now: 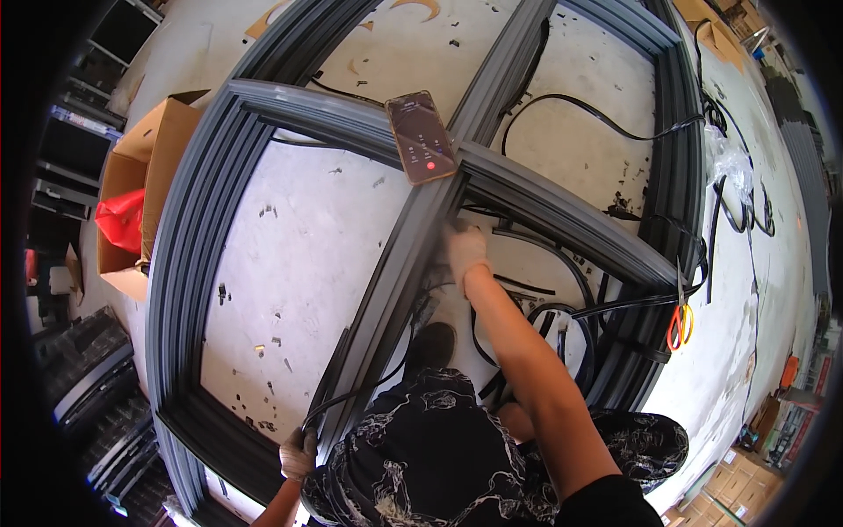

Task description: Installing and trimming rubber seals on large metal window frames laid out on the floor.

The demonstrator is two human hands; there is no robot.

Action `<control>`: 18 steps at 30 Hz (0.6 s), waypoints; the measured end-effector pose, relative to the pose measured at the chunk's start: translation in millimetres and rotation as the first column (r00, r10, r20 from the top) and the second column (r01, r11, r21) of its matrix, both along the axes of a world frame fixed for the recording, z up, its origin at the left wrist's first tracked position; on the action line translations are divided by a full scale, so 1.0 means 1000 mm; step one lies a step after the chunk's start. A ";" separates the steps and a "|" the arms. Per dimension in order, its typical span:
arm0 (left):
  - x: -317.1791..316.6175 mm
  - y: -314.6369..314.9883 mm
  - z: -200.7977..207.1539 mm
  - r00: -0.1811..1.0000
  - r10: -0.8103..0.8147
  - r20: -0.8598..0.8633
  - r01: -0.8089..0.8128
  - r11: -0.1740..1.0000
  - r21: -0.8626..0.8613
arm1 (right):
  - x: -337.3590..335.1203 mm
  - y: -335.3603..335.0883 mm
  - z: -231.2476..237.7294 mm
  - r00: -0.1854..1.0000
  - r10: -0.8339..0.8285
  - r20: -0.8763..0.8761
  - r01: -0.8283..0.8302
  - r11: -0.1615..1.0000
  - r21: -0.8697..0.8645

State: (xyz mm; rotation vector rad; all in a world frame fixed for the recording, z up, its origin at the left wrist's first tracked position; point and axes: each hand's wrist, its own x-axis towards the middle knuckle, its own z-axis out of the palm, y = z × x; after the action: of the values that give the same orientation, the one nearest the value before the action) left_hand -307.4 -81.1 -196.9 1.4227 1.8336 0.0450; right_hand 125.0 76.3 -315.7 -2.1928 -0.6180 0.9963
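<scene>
Stacked dark grey window frames [189,246] surround me, with a cross of bars in the middle. My left hand [299,454], in a pale glove, is closed on a thin black rubber strip [356,392] at the lower end of the long middle bar [386,263]. The strip runs from it up along the bar. Gloved as well, my right hand [467,248] is curled against the same bar, just below the crossing. Motion smears its fingertips, so what they grip is hidden. A phone [421,136] lies on the crossing above it.
Scissors [675,325] with red-and-yellow handles rest on the right frame edge. Black strips [571,98] loop over and inside the frames. Clear plastic [727,162] lies right. A cardboard box [165,136] with a red bag [121,218] stands left. Small black scraps dot the floor.
</scene>
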 end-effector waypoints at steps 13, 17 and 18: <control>-0.008 -0.014 -0.010 0.993 -0.079 -0.083 0.090 0.985 0.144 | -0.015 -0.019 0.025 0.978 0.184 -0.099 -0.186 0.982 -0.014; -0.008 -0.012 -0.010 0.986 -0.143 -0.088 0.156 0.975 0.159 | -0.023 -0.030 0.006 0.976 0.111 -0.186 -0.109 0.994 0.020; -0.006 -0.011 -0.008 0.986 -0.141 -0.088 0.154 0.976 0.155 | -0.021 -0.034 -0.004 0.976 0.112 -0.187 -0.111 0.994 0.016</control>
State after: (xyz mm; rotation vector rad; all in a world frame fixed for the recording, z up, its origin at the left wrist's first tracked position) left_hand -313.2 -92.2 -205.2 1.6916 1.8139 0.0659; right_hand 104.2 42.1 -319.5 -2.0472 -0.6602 1.2416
